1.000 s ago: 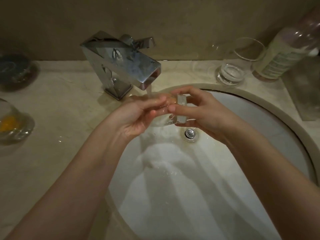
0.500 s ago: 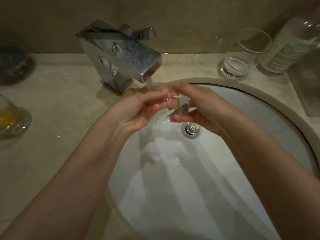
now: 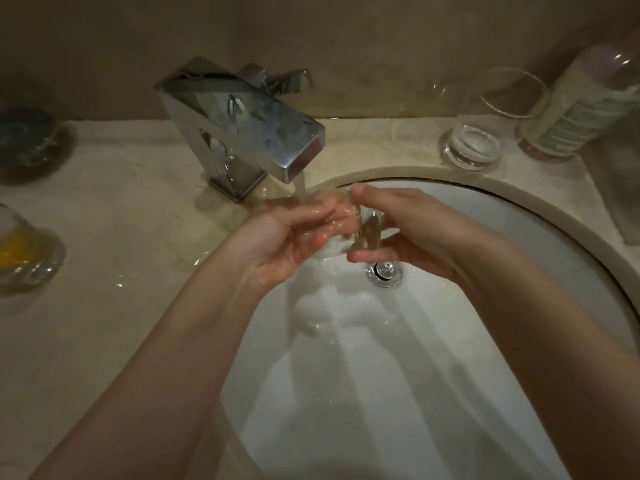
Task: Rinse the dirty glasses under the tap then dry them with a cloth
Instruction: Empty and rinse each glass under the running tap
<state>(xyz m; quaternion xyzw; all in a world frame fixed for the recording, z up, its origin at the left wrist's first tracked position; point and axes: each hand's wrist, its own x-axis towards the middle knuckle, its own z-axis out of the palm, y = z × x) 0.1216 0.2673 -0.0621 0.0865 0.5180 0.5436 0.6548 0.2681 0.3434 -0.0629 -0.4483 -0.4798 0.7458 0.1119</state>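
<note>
A clear glass [image 3: 360, 230] lies on its side over the white sink [image 3: 519, 216], just under the running chrome tap [image 3: 242, 129]. My right hand [image 3: 412, 230] grips its base end with thumb on top and fingers below. My left hand [image 3: 287, 240] has its fingers inside the glass's mouth, under the stream of water. A second clear glass [image 3: 485, 129] stands upright on the counter at the back right. At the left edge stands a glass with orange residue [image 3: 20, 254]. No cloth is in view.
A labelled bottle [image 3: 581, 109] leans behind the upright glass. A dark round dish [image 3: 27, 143] sits at the far left of the marble counter [image 3: 121, 220]. The drain plug [image 3: 384, 271] lies below my hands. A greyish object [image 3: 620, 188] sits at the right edge.
My hands have kept the glass under the stream, with the left fingers shifting inside it and the glass turning slightly. The view has dipped a little.
</note>
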